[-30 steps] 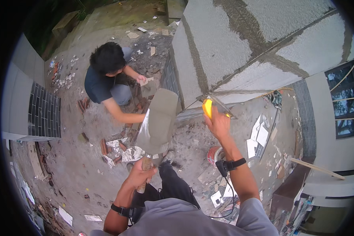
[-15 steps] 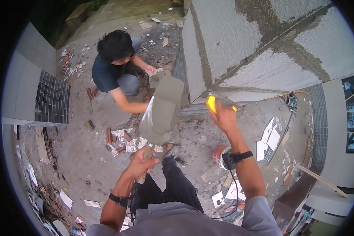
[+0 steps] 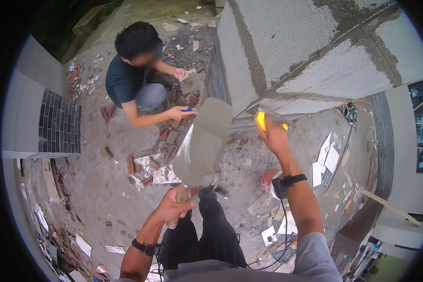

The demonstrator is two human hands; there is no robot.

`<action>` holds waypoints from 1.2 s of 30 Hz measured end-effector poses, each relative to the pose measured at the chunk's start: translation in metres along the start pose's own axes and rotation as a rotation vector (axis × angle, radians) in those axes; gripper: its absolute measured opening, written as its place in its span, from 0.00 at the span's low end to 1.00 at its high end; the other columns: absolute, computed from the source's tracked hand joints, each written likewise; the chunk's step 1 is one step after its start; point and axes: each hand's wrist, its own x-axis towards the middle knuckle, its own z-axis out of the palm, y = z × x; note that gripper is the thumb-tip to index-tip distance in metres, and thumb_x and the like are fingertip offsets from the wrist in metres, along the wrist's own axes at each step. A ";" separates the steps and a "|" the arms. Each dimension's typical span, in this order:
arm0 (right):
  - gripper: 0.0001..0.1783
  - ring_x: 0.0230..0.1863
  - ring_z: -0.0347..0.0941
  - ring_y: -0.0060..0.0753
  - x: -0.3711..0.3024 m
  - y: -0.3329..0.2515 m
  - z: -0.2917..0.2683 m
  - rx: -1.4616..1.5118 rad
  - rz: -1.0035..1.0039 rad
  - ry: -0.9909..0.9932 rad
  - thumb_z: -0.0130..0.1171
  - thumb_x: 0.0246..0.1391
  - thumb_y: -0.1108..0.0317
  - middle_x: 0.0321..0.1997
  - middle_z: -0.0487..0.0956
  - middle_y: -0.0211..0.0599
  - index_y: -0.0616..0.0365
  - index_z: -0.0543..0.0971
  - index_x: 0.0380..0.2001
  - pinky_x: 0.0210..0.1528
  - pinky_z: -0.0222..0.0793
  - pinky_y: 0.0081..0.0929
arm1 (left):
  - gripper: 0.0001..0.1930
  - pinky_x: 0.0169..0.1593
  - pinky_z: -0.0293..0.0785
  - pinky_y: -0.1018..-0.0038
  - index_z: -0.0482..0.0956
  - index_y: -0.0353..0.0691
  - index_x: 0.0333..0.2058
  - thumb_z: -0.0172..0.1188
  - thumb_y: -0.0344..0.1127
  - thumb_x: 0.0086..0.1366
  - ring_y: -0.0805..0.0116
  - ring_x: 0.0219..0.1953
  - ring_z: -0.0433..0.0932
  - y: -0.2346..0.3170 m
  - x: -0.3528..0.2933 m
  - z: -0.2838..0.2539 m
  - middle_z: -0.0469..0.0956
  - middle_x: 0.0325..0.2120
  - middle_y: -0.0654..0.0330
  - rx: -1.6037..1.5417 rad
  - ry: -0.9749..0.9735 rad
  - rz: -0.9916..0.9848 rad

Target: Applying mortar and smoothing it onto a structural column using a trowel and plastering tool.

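Note:
My left hand (image 3: 173, 207) is wrapped round the worn wooden handle of a broad shovel-shaped mortar board (image 3: 204, 141). Smooth grey mortar coats its blade, which points away from me. Closed on the yellow grip of a plastering trowel (image 3: 262, 121), my right hand (image 3: 275, 137) is at the lower edge of the wall (image 3: 324, 70). Grey mortar bands cross the wall's pale, rough surface. The trowel's flat blade shows edge-on against the wall; whether it touches I cannot tell.
A person (image 3: 136, 70) crouches ahead to the left, holding a tile piece (image 3: 189, 82) and a blue-handled tool (image 3: 188, 110) near my mortar board. A red and white bucket (image 3: 269, 181) stands below my right forearm. Broken bricks (image 3: 132, 165) and tile shards (image 3: 167, 175) litter the ground.
The mortar board and trowel have shifted slightly right in view. The other person's near hand has come out from behind the board, showing the blue-handled tool.

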 end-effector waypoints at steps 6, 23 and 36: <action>0.21 0.23 0.74 0.45 -0.081 -0.032 -0.010 0.433 0.225 -0.067 0.58 0.57 0.55 0.21 0.74 0.44 0.62 0.72 0.43 0.29 0.70 0.38 | 0.16 0.19 0.64 0.80 0.70 0.36 0.44 0.64 0.25 0.59 0.80 0.16 0.67 -0.050 -0.007 -0.036 0.68 0.22 0.67 -0.036 -0.040 -0.038; 0.22 0.20 0.63 0.14 -0.118 -0.150 -0.095 1.094 0.359 -0.831 0.56 0.61 0.53 0.20 0.70 0.24 0.61 0.76 0.47 0.22 0.61 0.17 | 0.11 0.20 0.64 0.79 0.69 0.39 0.34 0.65 0.29 0.59 0.80 0.16 0.67 -0.104 0.008 -0.057 0.67 0.19 0.69 0.031 -0.219 -0.115; 0.21 0.25 0.75 0.51 -0.106 -0.111 -0.070 0.468 0.129 -0.372 0.59 0.56 0.52 0.22 0.76 0.51 0.60 0.75 0.42 0.27 0.68 0.39 | 0.12 0.19 0.66 0.78 0.69 0.36 0.37 0.62 0.22 0.57 0.78 0.15 0.69 -0.090 0.032 -0.052 0.68 0.19 0.66 -0.023 -0.135 -0.028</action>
